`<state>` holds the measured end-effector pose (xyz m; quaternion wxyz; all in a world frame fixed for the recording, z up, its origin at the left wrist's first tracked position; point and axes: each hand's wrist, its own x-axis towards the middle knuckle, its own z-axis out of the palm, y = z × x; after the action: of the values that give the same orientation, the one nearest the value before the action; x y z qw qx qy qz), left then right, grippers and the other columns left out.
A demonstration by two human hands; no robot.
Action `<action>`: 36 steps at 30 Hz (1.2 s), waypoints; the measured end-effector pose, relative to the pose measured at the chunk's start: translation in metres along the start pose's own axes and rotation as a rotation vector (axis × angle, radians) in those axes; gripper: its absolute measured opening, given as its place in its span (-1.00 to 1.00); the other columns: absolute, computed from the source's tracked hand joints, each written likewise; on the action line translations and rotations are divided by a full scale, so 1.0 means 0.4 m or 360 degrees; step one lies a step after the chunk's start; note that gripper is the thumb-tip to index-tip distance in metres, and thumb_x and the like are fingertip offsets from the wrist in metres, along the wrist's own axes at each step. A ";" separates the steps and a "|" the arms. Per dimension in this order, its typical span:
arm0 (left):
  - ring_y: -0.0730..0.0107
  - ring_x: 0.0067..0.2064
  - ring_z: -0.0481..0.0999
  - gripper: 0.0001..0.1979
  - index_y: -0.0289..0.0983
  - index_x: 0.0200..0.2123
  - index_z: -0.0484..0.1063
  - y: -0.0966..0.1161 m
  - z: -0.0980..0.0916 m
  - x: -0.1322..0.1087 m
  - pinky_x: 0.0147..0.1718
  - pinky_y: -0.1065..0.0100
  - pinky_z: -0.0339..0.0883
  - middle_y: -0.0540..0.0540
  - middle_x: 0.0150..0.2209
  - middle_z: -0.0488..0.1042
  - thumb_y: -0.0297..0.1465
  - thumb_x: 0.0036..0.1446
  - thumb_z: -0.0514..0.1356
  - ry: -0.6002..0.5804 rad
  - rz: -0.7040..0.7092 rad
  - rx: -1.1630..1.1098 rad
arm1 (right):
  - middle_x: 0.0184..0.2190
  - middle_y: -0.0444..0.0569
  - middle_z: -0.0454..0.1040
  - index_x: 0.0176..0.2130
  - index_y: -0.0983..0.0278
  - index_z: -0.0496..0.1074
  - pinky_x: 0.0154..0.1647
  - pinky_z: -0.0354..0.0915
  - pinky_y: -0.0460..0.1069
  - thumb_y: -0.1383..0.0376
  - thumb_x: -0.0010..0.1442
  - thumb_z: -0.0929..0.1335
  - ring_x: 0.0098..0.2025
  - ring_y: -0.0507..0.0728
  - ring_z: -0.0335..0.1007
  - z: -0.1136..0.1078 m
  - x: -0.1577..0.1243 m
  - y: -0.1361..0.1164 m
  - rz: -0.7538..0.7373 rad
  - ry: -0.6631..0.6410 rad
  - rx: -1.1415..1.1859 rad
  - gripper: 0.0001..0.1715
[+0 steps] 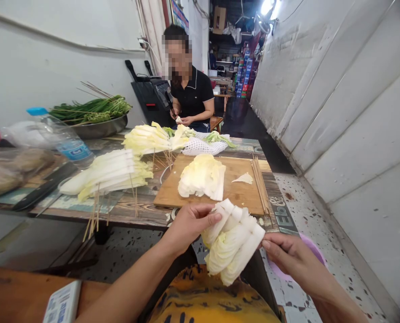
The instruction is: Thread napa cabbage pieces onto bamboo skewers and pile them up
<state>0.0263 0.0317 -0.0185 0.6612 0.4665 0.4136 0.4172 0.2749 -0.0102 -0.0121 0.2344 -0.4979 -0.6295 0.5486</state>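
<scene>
In the head view, the person's left hand (193, 220) pinches a layered stack of cabbage leaves (231, 251) at its upper left corner, thumb on top and fingers folded beneath. The right hand (287, 252) has thumb and fingers drawn together at the stack's right edge (what exactly lies between the tips is too hidden to tell). The stack hangs tilted over the lap, just in front of the near edge of the table (144, 218). Near that edge, toward the right, lies a wooden cutting board (235, 199); on it sit a pile of trimmed leaves (203, 177) and, nearer its right edge, a leaf scrap (243, 178). Thin wooden skewers (261, 185) lie along the board's right edge. Left of the board, a row of skewered leaves (110, 172) rests close to the near edge, its sticks poking out past it. Farther left is a black-handled knife (45, 186), with a water bottle (73, 146) behind it. Toward the far left corner stands a metal bowl (100, 128) heaped with skewered greens (95, 110). More yellow leaves (149, 137) and a white foam net (204, 146) lie along the far edge, beyond which a co-worker (193, 96) sits, holding a small pale piece in the fingers. A purple basin (315, 249) is partly visible below the near right corner.
</scene>
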 end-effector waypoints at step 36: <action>0.17 0.25 0.17 -0.50 -0.35 0.15 0.21 -0.076 0.025 0.198 0.23 0.06 -0.10 -0.23 0.18 0.29 -0.18 0.26 -0.06 -0.0152 0.1369 0.2670 | -0.36 -0.04 0.55 -0.06 0.21 0.44 -0.51 0.11 -0.10 0.36 0.28 0.21 -0.43 0.05 0.46 -0.011 0.115 0.119 -0.0322 0.0881 -0.2013 -0.69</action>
<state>0.0653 0.0967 -0.0579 -0.0850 0.9193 0.3437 0.1721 0.2779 0.0278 -0.0665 0.1014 -0.5992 -0.7884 -0.0948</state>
